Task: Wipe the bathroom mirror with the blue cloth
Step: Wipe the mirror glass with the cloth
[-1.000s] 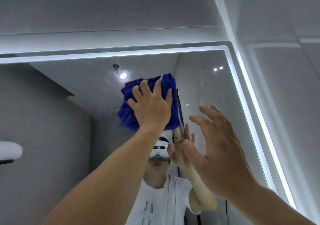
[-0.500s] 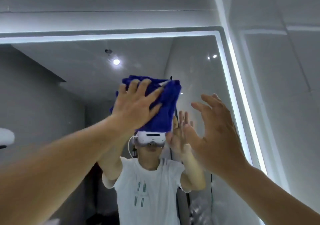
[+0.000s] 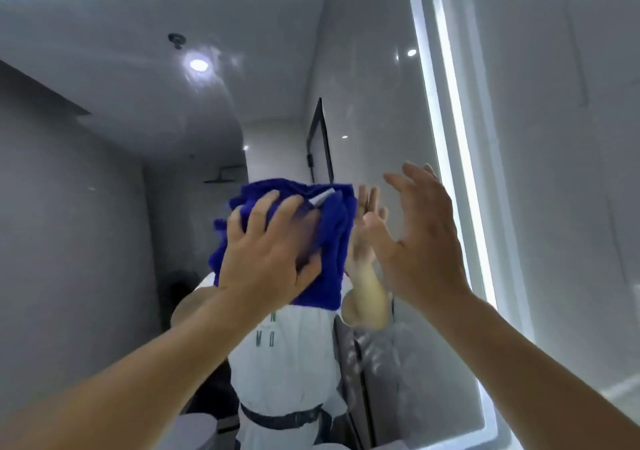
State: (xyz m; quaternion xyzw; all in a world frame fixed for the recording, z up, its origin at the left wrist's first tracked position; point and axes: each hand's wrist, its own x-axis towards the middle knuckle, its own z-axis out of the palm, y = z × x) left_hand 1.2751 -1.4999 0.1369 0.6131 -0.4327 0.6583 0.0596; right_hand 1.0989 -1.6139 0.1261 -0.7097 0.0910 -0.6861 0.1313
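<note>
- Down comes the left hand point(image 3: 273, 252) with the blue cloth point(image 3: 332, 241): a second ago it was working high near the mirror's top edge, and now it sits lower on the glass, about mid-height.
- Left hand's fingers are spread and slightly bent over the bunched cloth, palm pushing it flat against the mirror point(image 3: 104, 138), thumb hooked along the cloth's lower edge.
- Cloth is crumpled, deep blue, with a small pale tag point(image 3: 322, 197) peeking out near its top; it covers the reflected head of the person entirely.
- Right hand point(image 3: 419, 241) is up beside the cloth, just to its right, fingers wide apart and loosely curved, holding nothing. Hard to call whether its fingertips actually touch the glass; its reflection meets it closely.
- That right hand has kept roughly the same place next to the cloth as in the earlier pictures.
- Lit strip point(image 3: 457, 138) runs bright white along the mirror's top and right border, with pale wall point(image 3: 571, 172) beyond it.
- In the reflection: a white shirt point(image 3: 287, 363) with a dark belt below the cloth, a ceiling spotlight point(image 3: 198, 64) glowing up top with faint smeared streaks round it, and a dark-framed door point(image 3: 320, 138) behind.
</note>
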